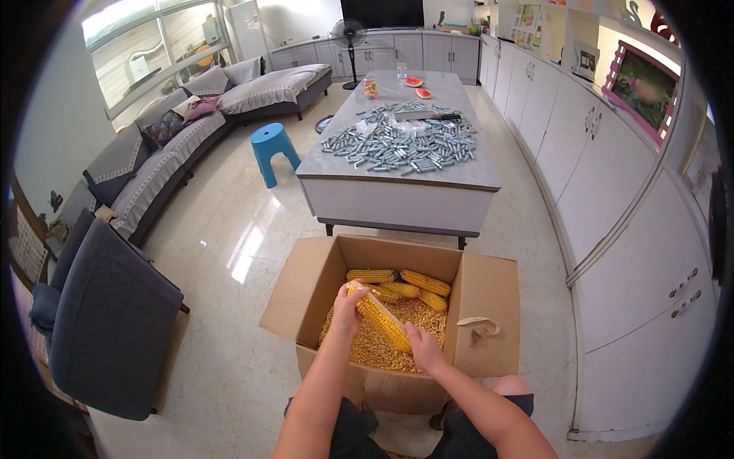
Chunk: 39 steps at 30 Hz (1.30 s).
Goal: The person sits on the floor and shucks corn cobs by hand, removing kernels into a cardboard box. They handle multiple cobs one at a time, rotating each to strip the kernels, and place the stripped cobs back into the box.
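Note:
Between my two hands a yellow corn cob (382, 320) slants over an open cardboard box (306, 266). My left hand (348, 307) is wrapped round its upper end. The lower right end sits in the fingers of my right hand (423, 346). A pale strip without kernels runs along the upper side of the cob. Beneath it, loose corn kernels (367, 348) cover the bottom of the box. Several whole corn cobs (425, 283) lie together on the kernels at the box's far side.
A dried husk strip (480, 324) rests on the box's right flap. Beyond the box stands a grey table (321, 172) with a heap of metal bolts (413, 149), watermelon slices (414, 82) and a jar (371, 89). A blue stool (273, 145) and a sofa chair (115, 321) are on the left; white cabinets (612, 229) line the right.

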Motion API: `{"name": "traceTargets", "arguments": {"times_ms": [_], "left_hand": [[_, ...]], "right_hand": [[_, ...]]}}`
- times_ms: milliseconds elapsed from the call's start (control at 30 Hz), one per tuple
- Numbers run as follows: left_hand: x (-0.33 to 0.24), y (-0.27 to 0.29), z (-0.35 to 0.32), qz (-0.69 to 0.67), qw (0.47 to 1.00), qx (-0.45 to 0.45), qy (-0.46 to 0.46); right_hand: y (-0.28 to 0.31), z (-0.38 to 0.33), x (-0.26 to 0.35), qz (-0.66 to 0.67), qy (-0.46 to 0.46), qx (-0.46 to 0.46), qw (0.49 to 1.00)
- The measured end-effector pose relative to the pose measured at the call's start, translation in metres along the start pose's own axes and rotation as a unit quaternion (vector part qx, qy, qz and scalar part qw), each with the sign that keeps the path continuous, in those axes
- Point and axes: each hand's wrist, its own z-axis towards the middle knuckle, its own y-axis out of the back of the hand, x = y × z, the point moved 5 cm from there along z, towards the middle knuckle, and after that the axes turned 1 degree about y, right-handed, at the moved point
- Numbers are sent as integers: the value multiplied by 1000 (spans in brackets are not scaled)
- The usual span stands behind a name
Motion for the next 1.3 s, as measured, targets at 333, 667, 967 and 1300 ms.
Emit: {"name": "traceTargets", "arguments": {"times_ms": [333, 667, 967, 1300], "left_hand": [[11, 21, 10, 95, 991, -53, -74], [9, 9, 0, 110, 994, -6, -11], [14, 13, 0, 207, 970, -77, -97], [15, 5, -11, 184, 983, -16, 18]], "right_hand": [[-6, -5, 2, -43, -16, 5, 999], [-5, 4, -11, -15, -29, -4, 999], [-9, -8, 2, -91, -24, -10, 996], [-6, 6, -11, 5, -57, 7, 998]]}}
